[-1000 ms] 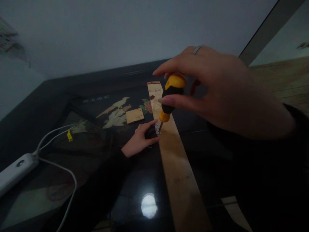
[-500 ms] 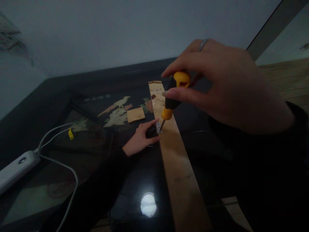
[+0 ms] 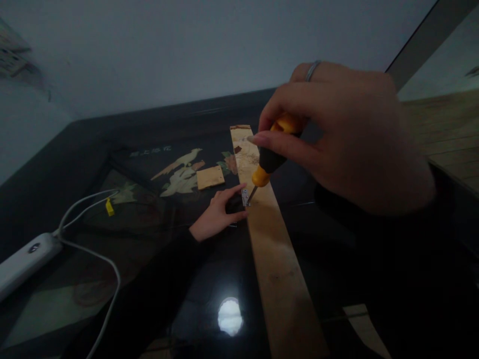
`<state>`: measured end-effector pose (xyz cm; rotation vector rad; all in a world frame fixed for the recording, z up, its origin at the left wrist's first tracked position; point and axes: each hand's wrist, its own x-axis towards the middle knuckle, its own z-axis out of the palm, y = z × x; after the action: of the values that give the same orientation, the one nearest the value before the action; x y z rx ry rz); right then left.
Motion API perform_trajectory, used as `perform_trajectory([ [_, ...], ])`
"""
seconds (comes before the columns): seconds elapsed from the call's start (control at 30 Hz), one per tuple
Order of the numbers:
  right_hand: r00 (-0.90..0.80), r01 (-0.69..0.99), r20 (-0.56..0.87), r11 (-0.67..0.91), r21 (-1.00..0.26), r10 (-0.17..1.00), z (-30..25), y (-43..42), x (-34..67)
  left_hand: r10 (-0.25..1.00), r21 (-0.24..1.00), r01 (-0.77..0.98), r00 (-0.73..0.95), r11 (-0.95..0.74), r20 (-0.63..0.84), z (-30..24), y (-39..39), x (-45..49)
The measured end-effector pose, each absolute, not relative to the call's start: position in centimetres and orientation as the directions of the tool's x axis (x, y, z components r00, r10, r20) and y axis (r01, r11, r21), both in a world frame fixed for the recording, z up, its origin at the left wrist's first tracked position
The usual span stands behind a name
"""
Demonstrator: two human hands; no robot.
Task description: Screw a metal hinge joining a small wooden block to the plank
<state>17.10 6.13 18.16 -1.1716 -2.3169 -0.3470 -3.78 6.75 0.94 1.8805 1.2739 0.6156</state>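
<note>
My right hand [image 3: 344, 134], a ring on one finger, is wrapped round the yellow and black handle of a screwdriver [image 3: 269, 162]. The screwdriver tip points down onto a small metal piece [image 3: 245, 197] at the left edge of a long wooden strip [image 3: 277, 259]. My left hand [image 3: 219, 214] rests on the dark glossy table beside the strip. Its thumb and forefinger pinch that small metal piece and hold it against the wood.
The black glossy table [image 3: 149, 279] shows an inlaid bird picture [image 3: 179, 172] and a lamp reflection. A small wooden square [image 3: 210, 177] lies on it. A white power strip [image 3: 22, 267] with its cable [image 3: 108, 271] and a yellow tag [image 3: 109, 207] lies at the left.
My right hand has turned on the screwdriver handle and closed further over its top; the handle leans a little more to the right. My left hand has stayed in place.
</note>
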Motion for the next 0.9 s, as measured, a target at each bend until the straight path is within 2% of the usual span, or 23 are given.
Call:
perform_trajectory([
  [0.1, -0.533, 0.743, 0.557, 0.668, -0.052, 0.637, 18.1, 6.4, 17.6, 0.922, 0.806, 0.553, 0.388, -0.211, -0.025, 0.9, 6.8, -3.8],
  [0.23, -0.635, 0.625, 0.483, 0.768, -0.137, 0.603, 18.6, 6.4, 18.6, 0.918, 0.798, 0.563, 0.395, -0.215, -0.030, 1.0, 6.8, -3.8],
  [0.37, -0.608, 0.672, 0.480, 0.732, -0.114, 0.633, 18.9, 6.0, 18.4, 0.919, 0.801, 0.559, 0.394, -0.214, -0.029, 1.0, 6.8, -3.9],
  [0.47, -0.498, 0.786, 0.528, 0.615, -0.059, 0.687, 18.4, 6.0, 17.4, 0.919, 0.797, 0.565, 0.393, -0.213, -0.032, 1.0, 6.7, -3.9],
  [0.57, -0.437, 0.834, 0.536, 0.549, -0.061, 0.723, 18.0, 6.2, 16.9, 0.917, 0.793, 0.570, 0.397, -0.216, -0.035, 0.9, 6.7, -3.9],
  [0.73, -0.566, 0.694, 0.497, 0.705, -0.144, 0.658, 18.5, 6.0, 18.1, 0.916, 0.792, 0.567, 0.400, -0.227, -0.024, 0.8, 6.8, -4.0],
  [0.83, -0.593, 0.665, 0.453, 0.722, -0.191, 0.666, 19.1, 5.7, 18.9, 0.918, 0.798, 0.563, 0.395, -0.216, -0.030, 0.9, 6.8, -3.9],
  [0.9, -0.589, 0.674, 0.463, 0.719, -0.172, 0.662, 19.2, 5.6, 19.0, 0.920, 0.801, 0.561, 0.390, -0.208, -0.035, 1.0, 6.7, -3.9],
])
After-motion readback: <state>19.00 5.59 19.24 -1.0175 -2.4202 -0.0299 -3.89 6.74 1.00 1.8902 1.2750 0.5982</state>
